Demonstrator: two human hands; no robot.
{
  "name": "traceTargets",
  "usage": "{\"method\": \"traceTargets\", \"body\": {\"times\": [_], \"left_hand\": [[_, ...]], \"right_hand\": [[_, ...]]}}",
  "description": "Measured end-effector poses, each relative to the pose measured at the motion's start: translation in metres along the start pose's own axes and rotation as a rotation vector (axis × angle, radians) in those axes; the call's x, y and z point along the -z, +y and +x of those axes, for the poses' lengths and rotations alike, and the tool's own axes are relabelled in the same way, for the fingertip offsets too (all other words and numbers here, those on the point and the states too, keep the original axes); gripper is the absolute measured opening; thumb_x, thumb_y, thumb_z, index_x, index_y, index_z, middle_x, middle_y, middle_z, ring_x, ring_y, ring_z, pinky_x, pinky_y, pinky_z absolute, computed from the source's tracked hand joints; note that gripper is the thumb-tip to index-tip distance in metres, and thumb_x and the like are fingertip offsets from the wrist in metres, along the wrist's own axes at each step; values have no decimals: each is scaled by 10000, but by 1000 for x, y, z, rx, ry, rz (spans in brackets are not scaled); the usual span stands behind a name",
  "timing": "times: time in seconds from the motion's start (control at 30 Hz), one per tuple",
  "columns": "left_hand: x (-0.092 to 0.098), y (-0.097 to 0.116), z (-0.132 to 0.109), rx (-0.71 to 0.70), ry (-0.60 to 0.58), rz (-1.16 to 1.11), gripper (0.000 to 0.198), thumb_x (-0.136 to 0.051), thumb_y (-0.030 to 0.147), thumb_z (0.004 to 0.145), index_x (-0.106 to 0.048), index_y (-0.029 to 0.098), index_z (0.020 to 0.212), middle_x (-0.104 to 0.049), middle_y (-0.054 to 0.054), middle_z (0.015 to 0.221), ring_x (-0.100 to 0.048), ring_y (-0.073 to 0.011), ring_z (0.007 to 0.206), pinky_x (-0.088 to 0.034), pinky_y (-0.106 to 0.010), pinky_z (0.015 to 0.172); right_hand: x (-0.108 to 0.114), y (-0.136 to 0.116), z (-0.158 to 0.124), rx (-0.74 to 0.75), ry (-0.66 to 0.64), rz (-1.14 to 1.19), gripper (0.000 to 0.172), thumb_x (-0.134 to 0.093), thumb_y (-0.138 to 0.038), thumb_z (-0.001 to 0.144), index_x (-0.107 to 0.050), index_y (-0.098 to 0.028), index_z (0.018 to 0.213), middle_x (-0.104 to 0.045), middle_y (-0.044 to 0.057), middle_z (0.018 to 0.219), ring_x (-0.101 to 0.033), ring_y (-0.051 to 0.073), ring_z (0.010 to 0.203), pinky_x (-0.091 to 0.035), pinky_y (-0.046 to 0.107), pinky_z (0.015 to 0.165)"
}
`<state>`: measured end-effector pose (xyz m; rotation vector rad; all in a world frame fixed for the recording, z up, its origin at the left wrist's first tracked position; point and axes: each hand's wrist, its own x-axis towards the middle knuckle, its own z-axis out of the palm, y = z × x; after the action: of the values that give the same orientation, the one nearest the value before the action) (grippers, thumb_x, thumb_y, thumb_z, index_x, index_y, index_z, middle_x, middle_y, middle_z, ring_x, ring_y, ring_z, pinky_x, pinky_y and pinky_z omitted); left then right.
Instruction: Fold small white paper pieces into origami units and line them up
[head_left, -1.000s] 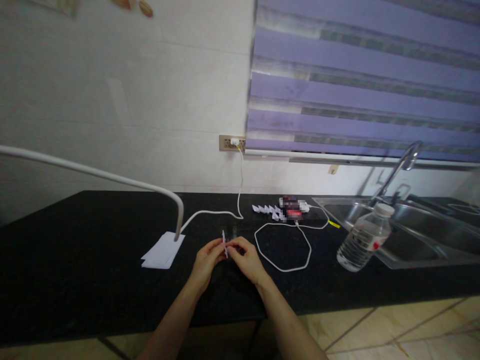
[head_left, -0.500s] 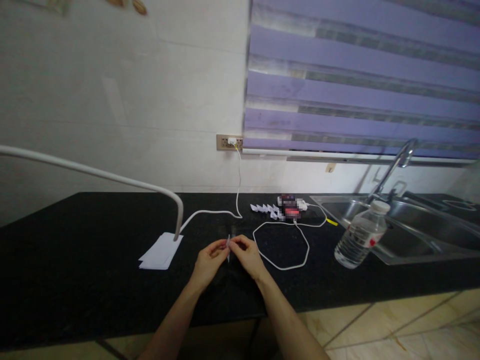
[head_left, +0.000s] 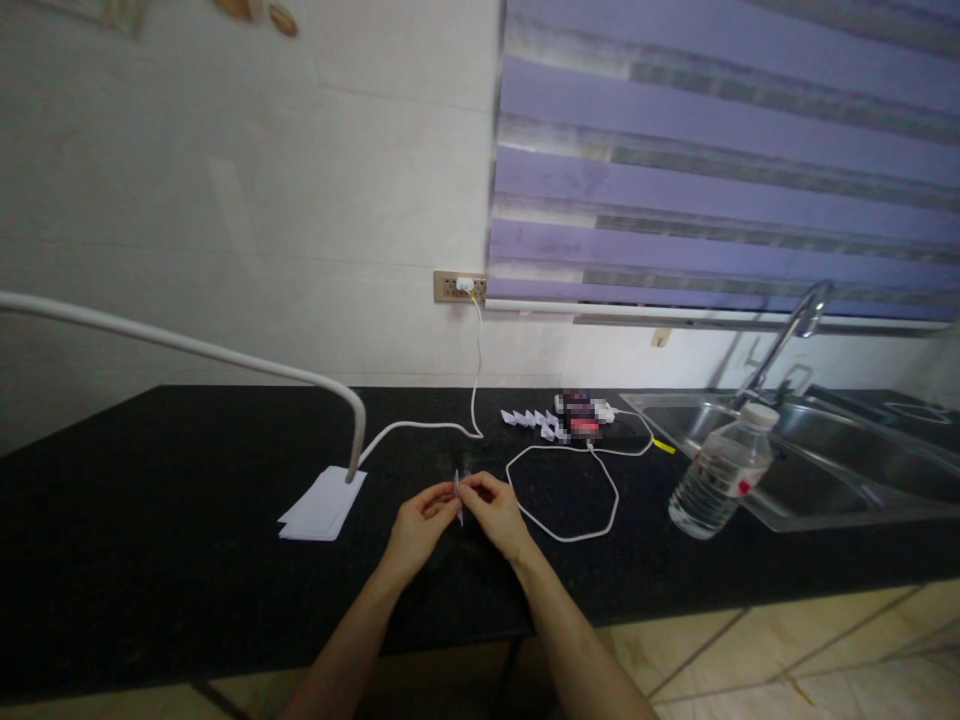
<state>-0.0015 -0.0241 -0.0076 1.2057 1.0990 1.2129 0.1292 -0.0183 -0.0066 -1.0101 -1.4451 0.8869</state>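
A small folded piece of white paper (head_left: pixel 460 517) stands edge-on between my two hands, just above the dark countertop. My left hand (head_left: pixel 421 520) pinches it from the left side with thumb and fingers. From the right, my right hand (head_left: pixel 495 508) grips the same piece, its fingertips meeting the left ones. Most of the paper is hidden behind the fingers. To the left lies a stack of white paper sheets (head_left: pixel 319 508). Beyond my right hand, several small folded paper pieces (head_left: pixel 529 418) sit in a row near the back.
A white cable (head_left: pixel 566 538) loops right of my hands, beside a pixelated device (head_left: pixel 579 415). Farther right stand a water bottle (head_left: pixel 712 485) and a steel sink (head_left: pixel 795 515) with a faucet (head_left: pixel 780 335). A white bent tube (head_left: pixel 225 352) reaches over the paper stack from the left.
Both hands stay in nearly the same place, still pinching the folded paper. The paper's angle between the fingertips differs very slightly.
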Motion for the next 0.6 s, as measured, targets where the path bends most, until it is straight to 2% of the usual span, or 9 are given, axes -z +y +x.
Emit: {"method": "traceTargets", "body": {"times": [0.6], "left_hand": [[-1, 7, -3, -15, 35, 23, 337, -642, 289, 618, -627, 124, 913, -691, -50, 824, -628, -153, 754, -485, -220, 682]], "right_hand": [[1, 5, 1, -14, -11, -7, 184, -536, -314, 735, -626, -155, 757, -617, 18, 737, -559, 137, 702, -440, 240, 661]]}}
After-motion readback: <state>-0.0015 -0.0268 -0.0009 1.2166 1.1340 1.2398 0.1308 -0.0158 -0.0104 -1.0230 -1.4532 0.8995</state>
